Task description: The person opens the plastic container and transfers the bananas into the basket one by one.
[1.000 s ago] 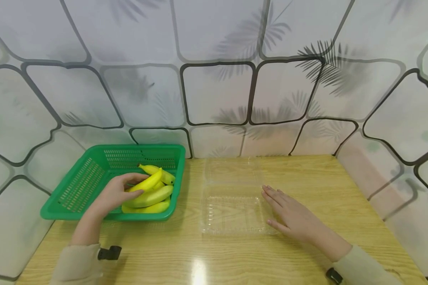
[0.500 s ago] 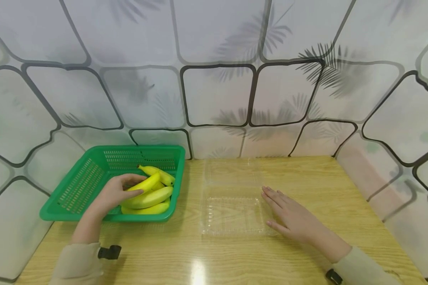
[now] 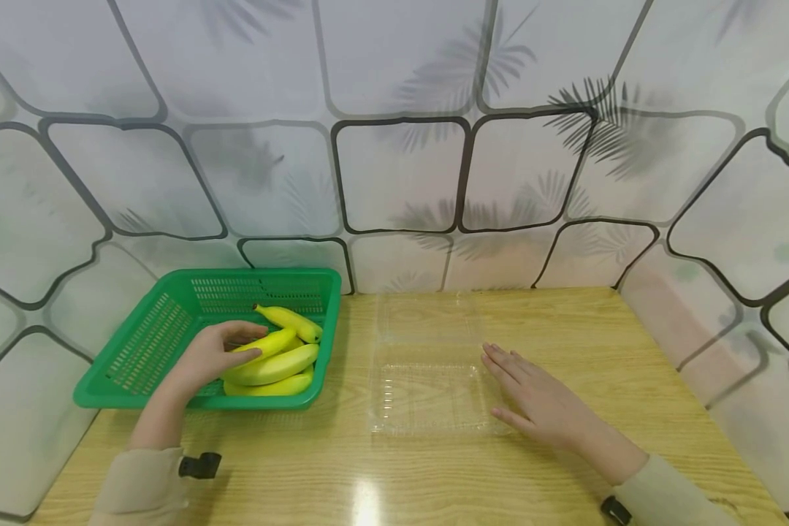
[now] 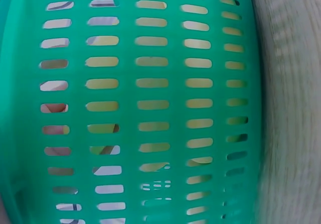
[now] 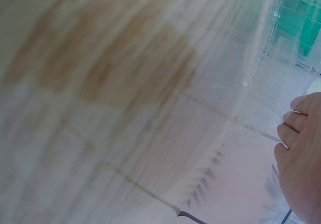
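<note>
In the head view my left hand (image 3: 209, 359) reaches over the front rim into a green plastic basket (image 3: 200, 400). Its thumb and fingers grip the near end of a yellow banana (image 3: 272, 342) on top of the pile. Several more bananas, among them a paler one (image 3: 277, 367) and one at the back (image 3: 291, 321), lie around it. My right hand (image 3: 540, 400) lies with extended fingers at the right edge of a clear plastic clamshell box (image 3: 430, 394), lid folded back. The right wrist view has those fingers (image 5: 296, 126) beside the see-through plastic.
The wood-grain table (image 3: 283, 467) runs up to a patterned wall covering (image 3: 401, 175) at the back and sides. The basket's slotted side wall (image 4: 150, 96) fills most of the left wrist view. A black band (image 3: 200, 465) sits at the left cuff.
The far tip of the gripped banana has dropped, so it lies flatter on the pile and further from the back banana. Both hands have stayed almost in place.
</note>
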{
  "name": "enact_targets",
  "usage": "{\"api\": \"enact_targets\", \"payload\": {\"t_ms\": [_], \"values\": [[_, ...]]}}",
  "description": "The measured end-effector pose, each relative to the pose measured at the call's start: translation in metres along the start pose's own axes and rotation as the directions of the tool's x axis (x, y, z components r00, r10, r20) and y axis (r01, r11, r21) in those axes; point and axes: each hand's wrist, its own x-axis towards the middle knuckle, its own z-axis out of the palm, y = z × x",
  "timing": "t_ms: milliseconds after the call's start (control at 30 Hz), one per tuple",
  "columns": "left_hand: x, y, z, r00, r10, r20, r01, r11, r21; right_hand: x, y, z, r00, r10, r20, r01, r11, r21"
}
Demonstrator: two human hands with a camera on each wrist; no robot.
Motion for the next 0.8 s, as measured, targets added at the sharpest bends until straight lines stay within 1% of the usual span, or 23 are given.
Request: {"api": "enact_targets", "payload": {"t_ms": [233,433,667,800], "values": [[-0.0005,-0.0015,-0.0032,0.999,0.007,-0.032,-0.007,1.000,-0.007,0.0000,0.0012,0.0009,1.000,-0.012,-0.013,0.012,1.000,-0.009],[-0.0026,0.0002,-0.0059,0.999,-0.005,-0.046,0.004,1.000,-0.018,-0.0002,0.0014,0.0018,1.000,-0.019,-0.016,0.019,1.000,-0.020],[-0.0039,0.0017,-0.0076,0.999,-0.013,-0.042,0.012,1.000,-0.026,-0.0009,0.0018,0.0023,0.999,-0.024,-0.024,0.023,0.999,-0.023],[-0.0043,0.0046,-0.0081,0.999,-0.004,-0.043,0.003,1.000,-0.025,-0.0014,0.0027,0.0028,0.999,-0.024,-0.037,0.023,0.999,-0.025]]}}
